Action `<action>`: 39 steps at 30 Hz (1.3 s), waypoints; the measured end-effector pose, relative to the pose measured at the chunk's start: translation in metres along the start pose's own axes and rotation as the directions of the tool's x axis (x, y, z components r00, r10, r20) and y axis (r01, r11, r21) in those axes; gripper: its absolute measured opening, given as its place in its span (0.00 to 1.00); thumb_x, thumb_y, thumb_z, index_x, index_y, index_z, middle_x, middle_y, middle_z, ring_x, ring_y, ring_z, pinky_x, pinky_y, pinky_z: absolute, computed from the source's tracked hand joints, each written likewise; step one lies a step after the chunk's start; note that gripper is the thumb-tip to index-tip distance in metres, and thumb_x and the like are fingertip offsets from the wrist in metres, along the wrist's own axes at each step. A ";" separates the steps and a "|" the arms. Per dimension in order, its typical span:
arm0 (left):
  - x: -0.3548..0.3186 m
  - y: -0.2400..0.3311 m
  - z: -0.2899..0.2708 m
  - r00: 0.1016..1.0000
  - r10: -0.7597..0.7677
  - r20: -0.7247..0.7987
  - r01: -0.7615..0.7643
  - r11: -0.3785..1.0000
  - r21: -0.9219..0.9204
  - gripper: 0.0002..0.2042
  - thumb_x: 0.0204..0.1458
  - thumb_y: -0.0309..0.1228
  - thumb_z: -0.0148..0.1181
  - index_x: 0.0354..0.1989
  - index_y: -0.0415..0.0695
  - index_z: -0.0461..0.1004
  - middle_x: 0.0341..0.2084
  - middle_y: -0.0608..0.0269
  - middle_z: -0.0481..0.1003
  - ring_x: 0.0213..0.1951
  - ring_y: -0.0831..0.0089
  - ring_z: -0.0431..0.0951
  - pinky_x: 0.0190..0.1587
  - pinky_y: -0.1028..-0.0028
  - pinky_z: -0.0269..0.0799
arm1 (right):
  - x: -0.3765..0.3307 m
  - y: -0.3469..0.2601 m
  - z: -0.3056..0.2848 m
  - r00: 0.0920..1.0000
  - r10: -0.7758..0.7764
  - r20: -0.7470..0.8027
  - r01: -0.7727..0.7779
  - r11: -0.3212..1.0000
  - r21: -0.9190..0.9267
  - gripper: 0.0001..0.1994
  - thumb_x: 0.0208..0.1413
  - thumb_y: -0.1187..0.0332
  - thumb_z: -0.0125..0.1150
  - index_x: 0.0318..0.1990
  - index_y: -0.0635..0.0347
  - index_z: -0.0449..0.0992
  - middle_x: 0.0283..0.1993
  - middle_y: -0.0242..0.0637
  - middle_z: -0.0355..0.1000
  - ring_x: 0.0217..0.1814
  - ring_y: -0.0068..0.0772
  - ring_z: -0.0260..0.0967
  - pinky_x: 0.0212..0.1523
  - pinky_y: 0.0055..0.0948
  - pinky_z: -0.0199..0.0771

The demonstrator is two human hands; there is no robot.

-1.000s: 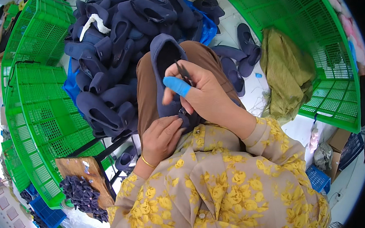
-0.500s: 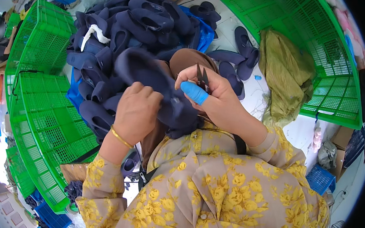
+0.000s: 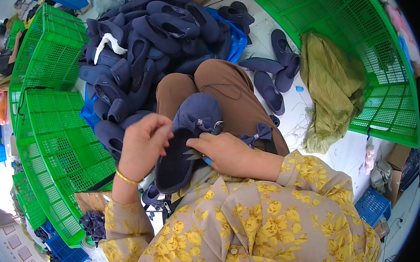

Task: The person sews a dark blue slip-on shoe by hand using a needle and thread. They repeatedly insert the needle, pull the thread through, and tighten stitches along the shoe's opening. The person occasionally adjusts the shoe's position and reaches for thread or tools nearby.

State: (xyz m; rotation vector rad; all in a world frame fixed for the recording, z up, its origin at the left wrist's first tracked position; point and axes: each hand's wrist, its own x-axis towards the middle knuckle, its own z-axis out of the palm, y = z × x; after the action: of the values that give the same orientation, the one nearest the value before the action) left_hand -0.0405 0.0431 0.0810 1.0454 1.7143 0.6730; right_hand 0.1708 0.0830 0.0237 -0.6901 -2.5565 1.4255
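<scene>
A navy slip-on shoe (image 3: 199, 110) with a fabric bow lies over my lap, toe pointing away and its opening toward me. My right hand (image 3: 230, 153) is closed at the shoe's right edge. Dark blades of thread snips (image 3: 194, 155) poke out from under its fingers, beside a bit of the blue thumb wrap. At the left rim of the opening is my left hand (image 3: 143, 142), fingertips pinched together. Whatever they pinch, if anything, is too small to make out. A second navy bow (image 3: 258, 134) rests by my right thigh.
A large heap of navy shoes (image 3: 173, 19) lies ahead on blue sheeting, with a white strip (image 3: 110, 46) on top. Green crates (image 3: 58, 140) stand left, another (image 3: 393, 94) right. Loose shoes (image 3: 269, 92) and an olive sack (image 3: 329, 87) lie on the floor. A person (image 3: 3, 55) is far left.
The shoe, blurred and raised before, now lies toe outward on my lap with its bow showing. My right hand came down to its edge; my left hand moved off its fabric to the opening.
</scene>
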 end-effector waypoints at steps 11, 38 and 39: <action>0.031 -0.002 0.013 0.936 0.312 0.162 -0.334 0.933 0.136 0.14 0.49 0.19 0.64 0.45 0.42 0.77 0.32 0.71 0.73 0.28 0.88 0.68 0.31 0.85 0.67 | 0.000 0.008 0.007 0.995 -0.095 -0.030 0.093 0.994 -0.049 0.14 0.48 0.77 0.56 0.44 0.58 0.71 0.38 0.43 0.70 0.36 0.51 0.74 0.38 0.46 0.74; 0.028 -0.043 0.028 0.943 0.326 -0.062 -0.322 0.944 0.071 0.06 0.48 0.20 0.65 0.34 0.38 0.76 0.32 0.68 0.71 0.29 0.83 0.69 0.33 0.81 0.67 | 0.006 0.013 0.003 0.992 -0.090 -0.089 0.093 0.995 0.035 0.15 0.43 0.77 0.59 0.41 0.60 0.70 0.36 0.43 0.69 0.35 0.52 0.72 0.36 0.44 0.73; 0.028 -0.042 0.029 0.938 0.341 -0.067 -0.332 0.936 0.117 0.06 0.48 0.19 0.64 0.34 0.38 0.76 0.32 0.67 0.71 0.29 0.83 0.69 0.33 0.81 0.67 | 0.006 0.013 0.003 0.992 -0.091 -0.085 0.094 0.995 0.033 0.15 0.42 0.77 0.59 0.41 0.60 0.70 0.36 0.43 0.69 0.35 0.52 0.72 0.36 0.44 0.73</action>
State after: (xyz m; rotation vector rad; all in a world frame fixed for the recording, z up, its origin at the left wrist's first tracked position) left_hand -0.0321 0.0471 0.0239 1.4222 1.6731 0.8626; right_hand 0.1688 0.0889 0.0102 -0.6043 -2.4588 1.3807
